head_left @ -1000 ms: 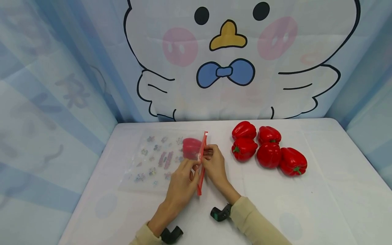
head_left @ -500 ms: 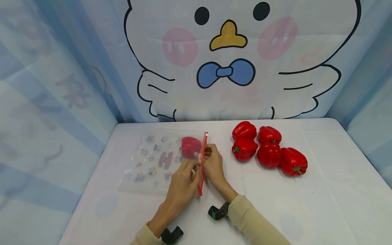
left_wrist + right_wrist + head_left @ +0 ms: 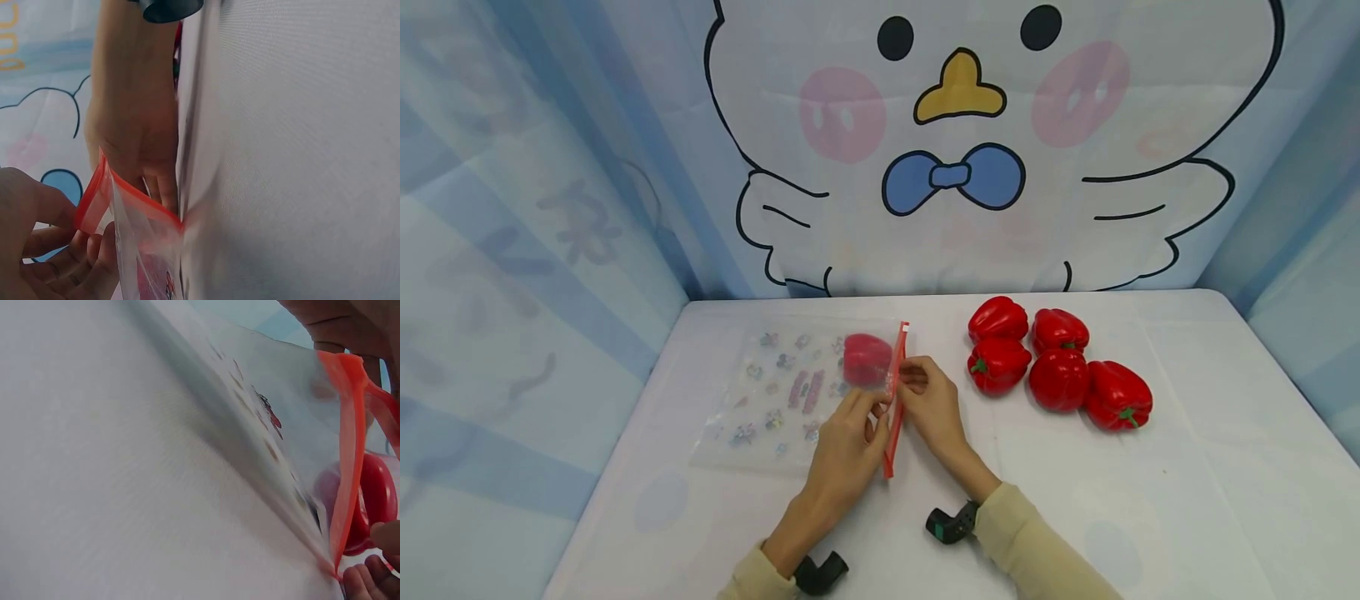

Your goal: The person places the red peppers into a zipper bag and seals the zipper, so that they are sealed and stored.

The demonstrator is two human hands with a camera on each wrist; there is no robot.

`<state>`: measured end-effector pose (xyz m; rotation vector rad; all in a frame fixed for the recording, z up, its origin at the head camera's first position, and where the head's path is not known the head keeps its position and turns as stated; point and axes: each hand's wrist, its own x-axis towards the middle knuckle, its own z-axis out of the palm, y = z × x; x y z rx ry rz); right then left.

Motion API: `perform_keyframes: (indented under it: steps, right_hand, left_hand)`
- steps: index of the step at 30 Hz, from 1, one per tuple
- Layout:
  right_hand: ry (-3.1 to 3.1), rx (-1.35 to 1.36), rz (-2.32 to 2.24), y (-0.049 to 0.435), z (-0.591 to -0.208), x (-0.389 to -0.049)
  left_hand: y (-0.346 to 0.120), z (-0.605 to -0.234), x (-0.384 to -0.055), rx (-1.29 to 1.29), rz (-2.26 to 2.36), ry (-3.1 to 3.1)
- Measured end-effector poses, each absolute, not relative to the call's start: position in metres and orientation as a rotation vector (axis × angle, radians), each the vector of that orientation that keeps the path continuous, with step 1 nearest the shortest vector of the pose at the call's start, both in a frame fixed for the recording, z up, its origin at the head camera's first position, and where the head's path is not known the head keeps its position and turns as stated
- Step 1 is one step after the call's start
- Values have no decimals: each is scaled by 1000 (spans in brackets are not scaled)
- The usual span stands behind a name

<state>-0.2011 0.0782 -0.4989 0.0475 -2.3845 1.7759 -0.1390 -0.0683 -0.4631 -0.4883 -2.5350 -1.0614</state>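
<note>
A clear zip bag (image 3: 760, 442) with small printed pictures lies on the table, its red zip strip (image 3: 891, 457) towards the right. Inside, close to the mouth, is one red bell pepper (image 3: 866, 360). My left hand (image 3: 847, 442) pinches the near part of the strip; in the left wrist view its thumb and fingers hold one red lip (image 3: 94, 194) raised. My right hand (image 3: 936, 410) is at the mouth with curled fingers, pinching the other lip beside the pepper (image 3: 375, 500), as the right wrist view shows. The mouth gapes between the two lips.
Several loose red bell peppers (image 3: 1059, 380) sit in a cluster at the back right of the white table (image 3: 1210, 500). Behind the table hangs a cloth (image 3: 955, 250) with a cartoon figure. Pale blue curtains (image 3: 535, 333) flank both sides.
The pepper in the bag has shifted very slightly left, deeper in. My right hand and wrist have moved a little to the right. The left hand stays in place on the strip.
</note>
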Motion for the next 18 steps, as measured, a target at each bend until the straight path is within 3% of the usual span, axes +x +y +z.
perform_keyframes:
  steps: [18]
  right_hand:
    - [-2474,259,1605,107,-479,-180]
  left_hand:
    - [-70,-462,-141,-469,-1103,-2557]
